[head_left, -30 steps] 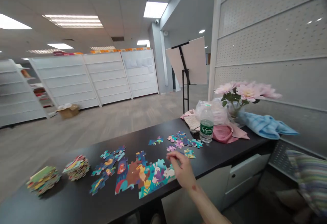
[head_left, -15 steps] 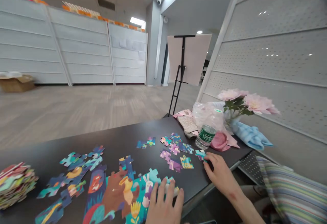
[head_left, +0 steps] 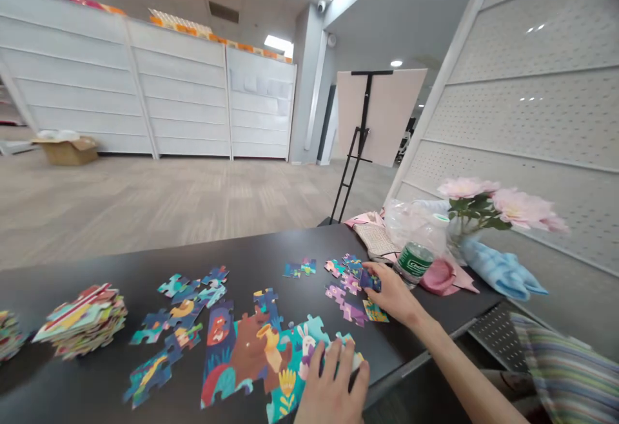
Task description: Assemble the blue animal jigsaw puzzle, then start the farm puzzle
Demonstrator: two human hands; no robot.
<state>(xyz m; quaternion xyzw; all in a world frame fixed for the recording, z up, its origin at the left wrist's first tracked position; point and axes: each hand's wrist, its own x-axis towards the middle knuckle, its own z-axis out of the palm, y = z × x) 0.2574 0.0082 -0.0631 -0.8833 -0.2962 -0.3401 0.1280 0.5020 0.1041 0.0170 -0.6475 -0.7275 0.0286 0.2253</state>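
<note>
Resting open left hand (head_left: 333, 382) on joined puzzle (head_left: 249, 350). At one o'clock from there, pinching blue piece (head_left: 368, 280) in right hand (head_left: 394, 292).

Partly hidden or cut off: bits of the puzzle, bench & background.
L hand (head_left: 333, 382) covers the lower R part of the joined puzzle (head_left: 261, 353), so the pic under it can't be seen; its wrist is cut by the btm edge. R hand (head_left: 395, 294) hides part of the dark blue piece (head_left: 370, 279). Far-L stack (head_left: 8, 335) & bench (head_left: 62, 395) run out of view, as does the striped cushion (head_left: 570, 363). Bottle (head_left: 416, 261) label's small print is blurred; easel board's (head_left: 391, 111) front faces away; box (head_left: 70, 151) contents too small to ID.
</note>
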